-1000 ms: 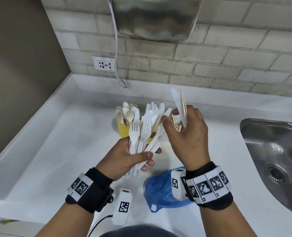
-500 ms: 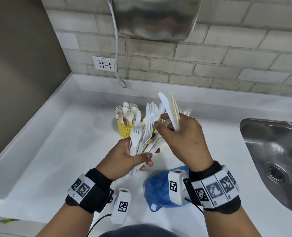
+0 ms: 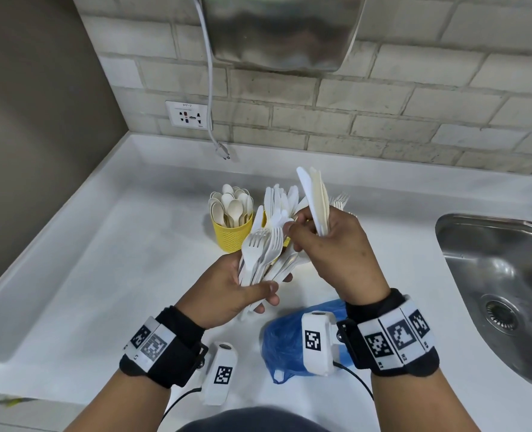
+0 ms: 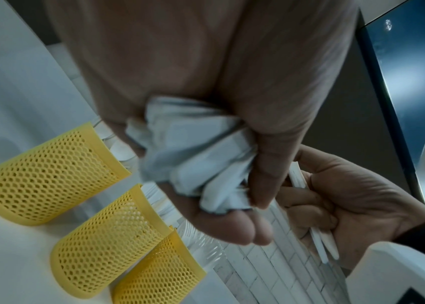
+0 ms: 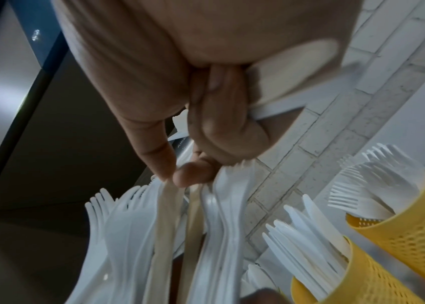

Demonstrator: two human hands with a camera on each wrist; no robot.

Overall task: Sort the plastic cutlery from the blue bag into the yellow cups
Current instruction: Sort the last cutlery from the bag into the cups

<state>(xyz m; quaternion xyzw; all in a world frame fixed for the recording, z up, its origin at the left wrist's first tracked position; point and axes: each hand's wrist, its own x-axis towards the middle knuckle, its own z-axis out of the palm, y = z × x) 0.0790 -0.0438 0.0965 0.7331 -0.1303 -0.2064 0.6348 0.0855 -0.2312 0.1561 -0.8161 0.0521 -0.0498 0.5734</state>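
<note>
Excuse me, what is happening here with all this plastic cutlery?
A person is sorting plastic cutlery at a white counter. The left hand grips a mixed bundle of forks and knives. The right hand holds a few knives upright while its thumb and forefinger pinch another piece in the bundle. Three yellow cups already hold spoons, knives and forks. The blue bag lies near the counter's front edge.
</note>
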